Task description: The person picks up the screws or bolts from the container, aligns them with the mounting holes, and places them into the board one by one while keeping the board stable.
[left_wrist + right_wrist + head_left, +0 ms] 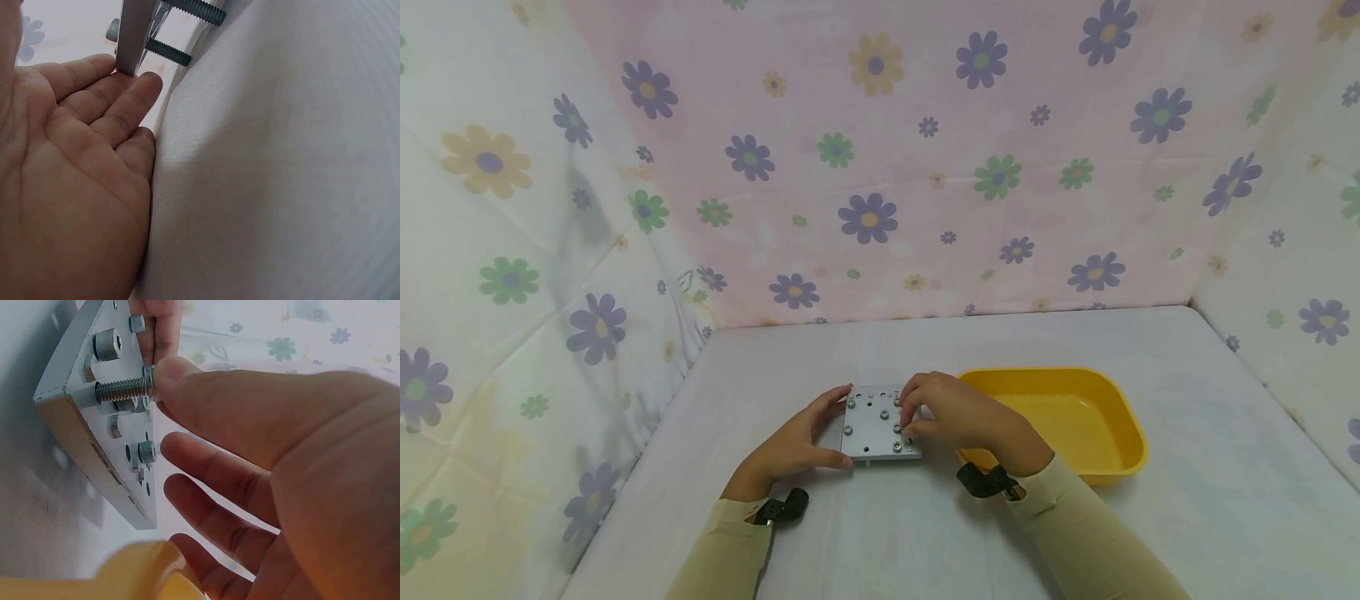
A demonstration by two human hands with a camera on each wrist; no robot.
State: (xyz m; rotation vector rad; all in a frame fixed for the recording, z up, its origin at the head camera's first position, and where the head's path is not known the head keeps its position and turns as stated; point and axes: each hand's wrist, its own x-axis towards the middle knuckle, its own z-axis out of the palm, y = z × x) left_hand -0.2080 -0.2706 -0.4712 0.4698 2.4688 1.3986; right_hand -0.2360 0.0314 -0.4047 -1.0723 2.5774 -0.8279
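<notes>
A silver metal plate (pixel 872 429) with several holes and several socket-head bolts (pixel 884 414) stands raised a little off the white table. My left hand (pixel 790 450) holds its left side, thumb at the near corner and fingers at the far corner. Threaded bolt shanks (pixel 169 52) stick out beneath the plate in the left wrist view. At the plate's right side, my right hand (pixel 962 412) pinches a bolt (pixel 122 389) between thumb and index finger. Much of that bolt's thread shows above the plate, with its tip at a hole. The other right fingers are spread loosely.
A yellow plastic tray (pixel 1138 442) stands right of the plate, partly behind my right forearm and close under the right fingers. White cloth covers the table (pixel 820 358). Flowered fabric (pixel 865 267) encloses the back and both sides.
</notes>
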